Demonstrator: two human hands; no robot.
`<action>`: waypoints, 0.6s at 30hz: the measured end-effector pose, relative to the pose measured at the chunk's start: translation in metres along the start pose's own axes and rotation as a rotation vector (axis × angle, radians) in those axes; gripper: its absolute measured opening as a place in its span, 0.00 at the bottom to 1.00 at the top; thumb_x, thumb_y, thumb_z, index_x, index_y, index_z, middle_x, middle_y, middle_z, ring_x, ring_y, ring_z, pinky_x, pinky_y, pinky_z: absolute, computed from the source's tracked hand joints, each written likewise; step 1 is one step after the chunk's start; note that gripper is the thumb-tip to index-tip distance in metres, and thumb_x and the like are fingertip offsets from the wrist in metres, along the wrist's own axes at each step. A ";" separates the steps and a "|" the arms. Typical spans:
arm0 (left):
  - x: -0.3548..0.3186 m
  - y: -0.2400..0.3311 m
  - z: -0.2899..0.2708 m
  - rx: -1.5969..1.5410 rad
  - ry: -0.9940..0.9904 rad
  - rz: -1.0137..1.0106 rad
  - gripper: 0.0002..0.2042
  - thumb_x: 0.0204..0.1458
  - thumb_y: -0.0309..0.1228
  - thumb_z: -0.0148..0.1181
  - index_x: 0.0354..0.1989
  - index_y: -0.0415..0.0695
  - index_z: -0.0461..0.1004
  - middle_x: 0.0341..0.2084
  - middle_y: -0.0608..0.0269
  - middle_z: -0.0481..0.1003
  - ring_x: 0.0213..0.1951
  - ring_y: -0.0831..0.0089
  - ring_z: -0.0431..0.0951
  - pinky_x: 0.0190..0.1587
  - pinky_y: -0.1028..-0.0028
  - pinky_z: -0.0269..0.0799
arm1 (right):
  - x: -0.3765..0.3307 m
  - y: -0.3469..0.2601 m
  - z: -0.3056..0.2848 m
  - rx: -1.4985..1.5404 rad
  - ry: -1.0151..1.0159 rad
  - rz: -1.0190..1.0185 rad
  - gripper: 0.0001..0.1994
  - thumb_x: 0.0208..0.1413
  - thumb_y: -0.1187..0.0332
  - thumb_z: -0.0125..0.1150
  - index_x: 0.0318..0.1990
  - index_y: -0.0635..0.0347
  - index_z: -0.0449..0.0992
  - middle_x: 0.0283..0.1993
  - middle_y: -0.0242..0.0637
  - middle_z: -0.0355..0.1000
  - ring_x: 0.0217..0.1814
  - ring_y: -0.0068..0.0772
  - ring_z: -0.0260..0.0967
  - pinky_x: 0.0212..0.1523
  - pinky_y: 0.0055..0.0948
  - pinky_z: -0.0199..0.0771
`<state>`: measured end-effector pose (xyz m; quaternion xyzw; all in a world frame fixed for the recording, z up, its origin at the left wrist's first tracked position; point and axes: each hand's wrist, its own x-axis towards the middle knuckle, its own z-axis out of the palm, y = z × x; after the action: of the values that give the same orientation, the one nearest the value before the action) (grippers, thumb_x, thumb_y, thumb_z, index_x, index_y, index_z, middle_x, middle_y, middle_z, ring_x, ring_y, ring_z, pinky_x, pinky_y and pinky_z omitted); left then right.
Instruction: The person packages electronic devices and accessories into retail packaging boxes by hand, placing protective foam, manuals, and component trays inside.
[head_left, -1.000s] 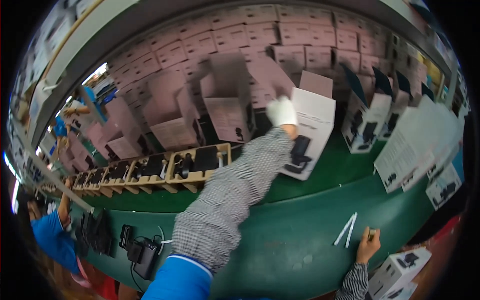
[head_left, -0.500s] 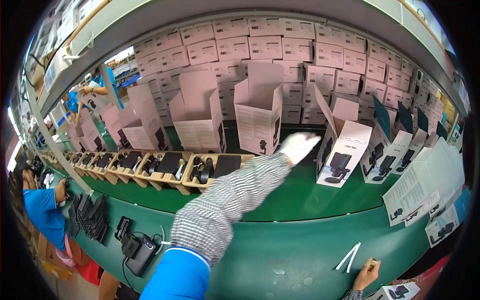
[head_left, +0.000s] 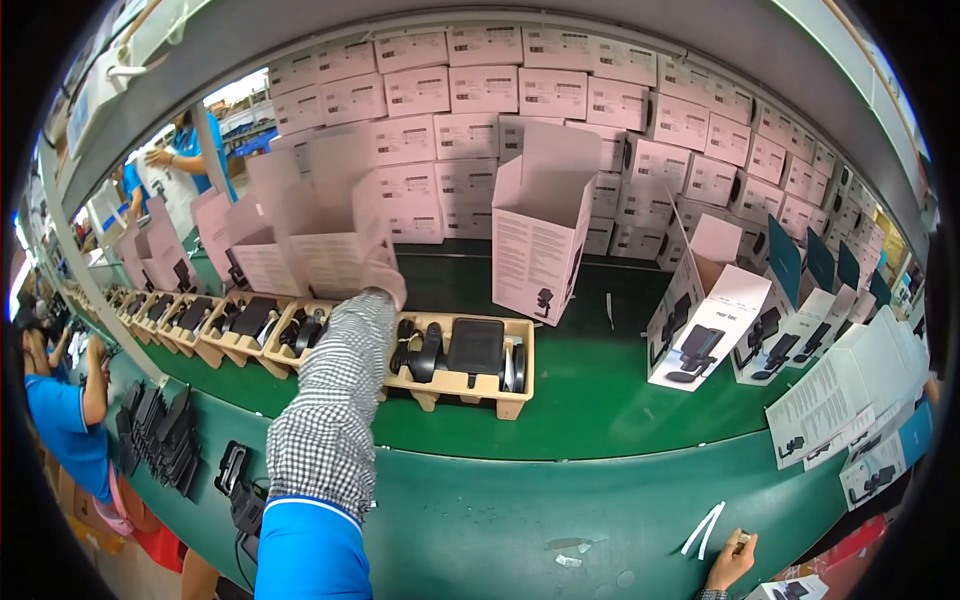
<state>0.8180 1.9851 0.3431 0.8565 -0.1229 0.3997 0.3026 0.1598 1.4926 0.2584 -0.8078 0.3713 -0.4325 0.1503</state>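
Behind my work stands a wall of stacked cartons [head_left: 485,90], and on the green shelf before it I see many things. One tall open box [head_left: 535,250] stands upright, apart from my hand; to the right are boxes with a printed microphone [head_left: 705,330]. On the bench [head_left: 480,510], a heap of black pieces [head_left: 160,440] lies at the left, and two white strips [head_left: 703,530] lie at the right. My checked sleeve [head_left: 330,370] passes in front of the row of trays [head_left: 240,352] and hides a part of the nearest tray [head_left: 516,406].

The blurred box [head_left: 335,262] is behind these trays, and my left hand [head_left: 386,280] is at its lower right edge. These fingers are blurred too, so I cannot tell if they grasp it. My right hand [head_left: 733,562] pinches a small brownish thing [head_left: 742,540] between thumb and fingers, near the strips.
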 end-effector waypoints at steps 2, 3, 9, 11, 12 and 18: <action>0.014 -0.008 0.001 0.109 -0.087 0.009 0.14 0.48 0.20 0.39 0.41 0.39 0.69 0.27 0.56 0.72 0.27 0.60 0.71 0.33 0.71 0.68 | -0.002 -0.013 0.011 -0.020 0.032 0.001 0.08 0.56 0.70 0.51 0.29 0.64 0.65 0.18 0.33 0.62 0.17 0.24 0.51 0.20 0.25 0.56; 0.017 -0.016 -0.012 0.223 -0.165 0.016 0.13 0.48 0.21 0.40 0.40 0.39 0.70 0.28 0.55 0.72 0.28 0.60 0.71 0.33 0.70 0.67 | 0.001 -0.017 0.016 -0.033 0.062 -0.006 0.08 0.56 0.70 0.51 0.29 0.64 0.65 0.18 0.33 0.62 0.17 0.23 0.51 0.20 0.25 0.55; 0.039 0.060 -0.017 0.919 -0.603 0.140 0.13 0.49 0.30 0.44 0.34 0.38 0.75 0.30 0.53 0.75 0.32 0.61 0.74 0.33 0.68 0.67 | 0.022 -0.115 0.057 0.260 -0.043 -0.042 0.02 0.50 0.74 0.53 0.28 0.62 0.68 0.22 0.32 0.63 0.21 0.24 0.54 0.23 0.23 0.57; 0.035 0.082 -0.014 0.793 -0.219 0.496 0.09 0.46 0.29 0.48 0.23 0.41 0.76 0.22 0.55 0.75 0.24 0.59 0.73 0.29 0.65 0.67 | 0.031 -0.185 0.098 0.616 -0.280 0.024 0.01 0.50 0.77 0.53 0.29 0.62 0.68 0.29 0.31 0.63 0.29 0.22 0.56 0.32 0.21 0.59; 0.041 0.085 -0.011 0.639 -0.171 0.642 0.07 0.41 0.29 0.50 0.21 0.42 0.75 0.19 0.56 0.74 0.19 0.60 0.71 0.25 0.64 0.66 | 0.031 -0.212 0.130 0.763 -0.337 -0.080 0.01 0.50 0.77 0.53 0.29 0.63 0.70 0.30 0.31 0.65 0.29 0.22 0.57 0.31 0.20 0.58; 0.043 0.250 0.054 0.114 -0.010 1.063 0.14 0.43 0.26 0.49 0.40 0.42 0.71 0.24 0.56 0.74 0.26 0.62 0.73 0.30 0.63 0.69 | 0.037 -0.337 0.252 1.276 -0.925 0.698 0.11 0.52 0.66 0.58 0.41 0.55 0.68 0.23 0.23 0.60 0.19 0.12 0.52 0.18 0.13 0.51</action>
<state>0.7655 1.7566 0.4543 0.6931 -0.5194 0.4997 0.0110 0.5348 1.6747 0.3237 -0.5034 0.1858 -0.1150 0.8360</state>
